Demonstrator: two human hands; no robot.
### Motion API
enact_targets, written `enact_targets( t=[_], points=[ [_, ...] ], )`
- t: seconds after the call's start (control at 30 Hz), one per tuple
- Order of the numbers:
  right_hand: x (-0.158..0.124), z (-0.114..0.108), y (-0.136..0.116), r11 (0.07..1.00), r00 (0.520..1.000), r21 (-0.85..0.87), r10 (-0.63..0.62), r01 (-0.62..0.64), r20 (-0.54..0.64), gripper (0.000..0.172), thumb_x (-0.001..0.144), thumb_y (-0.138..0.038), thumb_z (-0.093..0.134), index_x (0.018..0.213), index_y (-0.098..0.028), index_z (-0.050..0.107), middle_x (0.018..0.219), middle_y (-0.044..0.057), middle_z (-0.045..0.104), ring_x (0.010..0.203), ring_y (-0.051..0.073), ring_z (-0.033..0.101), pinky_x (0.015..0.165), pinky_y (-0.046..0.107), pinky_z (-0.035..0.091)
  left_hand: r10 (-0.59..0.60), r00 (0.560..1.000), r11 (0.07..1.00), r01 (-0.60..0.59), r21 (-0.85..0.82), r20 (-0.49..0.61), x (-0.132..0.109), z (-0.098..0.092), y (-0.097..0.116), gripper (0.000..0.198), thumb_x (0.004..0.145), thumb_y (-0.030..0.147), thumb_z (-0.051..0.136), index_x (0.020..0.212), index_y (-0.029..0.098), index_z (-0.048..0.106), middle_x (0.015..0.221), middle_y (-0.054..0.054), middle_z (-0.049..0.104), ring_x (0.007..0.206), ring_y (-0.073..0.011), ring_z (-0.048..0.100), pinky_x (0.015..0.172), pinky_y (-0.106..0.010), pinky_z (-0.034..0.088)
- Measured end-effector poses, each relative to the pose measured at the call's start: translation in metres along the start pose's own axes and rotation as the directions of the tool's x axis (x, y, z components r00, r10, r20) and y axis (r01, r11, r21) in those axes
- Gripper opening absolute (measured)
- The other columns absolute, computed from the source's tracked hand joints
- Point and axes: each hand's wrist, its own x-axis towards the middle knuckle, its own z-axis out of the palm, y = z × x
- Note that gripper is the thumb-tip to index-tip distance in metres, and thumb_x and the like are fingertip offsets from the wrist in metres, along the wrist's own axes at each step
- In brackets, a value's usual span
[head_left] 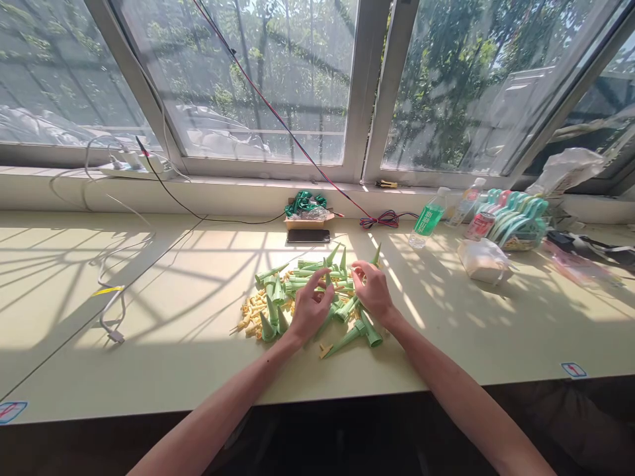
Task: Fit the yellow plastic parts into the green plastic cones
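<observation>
A heap of green cone-shaped plastic spikes (pixel 307 274) lies on the pale table (pixel 173 311), with small yellow plastic pieces (pixel 253 312) at its left side. My left hand (pixel 310 307) rests on the heap, fingers curled, thumb and forefinger pinched near a green spike. My right hand (pixel 371 289) sits on the heap's right part, its fingers bent down onto the spikes. What either hand holds is hidden among the pieces.
A black phone (pixel 308 235) and a small box with green cord (pixel 306 210) lie behind the heap. Bottles (pixel 427 220), a white bag (pixel 482 259) and teal items (pixel 516 215) stand at the right. A power strip (pixel 133 165) and white cables (pixel 112 291) lie left.
</observation>
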Motion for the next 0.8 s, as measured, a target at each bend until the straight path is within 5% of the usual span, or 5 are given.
enact_targets(
  t=[0.43,0.8],
  points=[
    [-0.002,0.0,0.003,0.987,0.984,-0.154,-0.013,0.041,0.18,0.04,0.084,-0.003,0.041,0.114,-0.016,0.064,0.11,0.011,0.069,0.103,0.027,0.056,0.094,0.04,0.044,0.089,0.995,0.968,-0.096,0.231,0.043,-0.001,0.002,-0.005,0.024,0.091,0.032,0.055,0.098,0.016,0.072,0.057,0.004,0.05,0.044,-0.0054,0.032,0.042,-0.019,0.024],
    [-0.009,0.008,0.013,0.958,0.944,-0.279,0.033,0.063,0.327,0.036,0.09,-0.007,0.039,0.113,-0.016,0.065,0.116,0.012,0.067,0.105,0.028,0.051,0.1,0.039,0.034,0.16,0.979,0.927,-0.193,0.321,0.127,-0.003,0.002,-0.007,0.024,0.093,0.027,0.053,0.105,0.02,0.073,0.081,-0.001,0.07,0.046,-0.0053,0.039,0.047,-0.02,0.036]
  ],
)
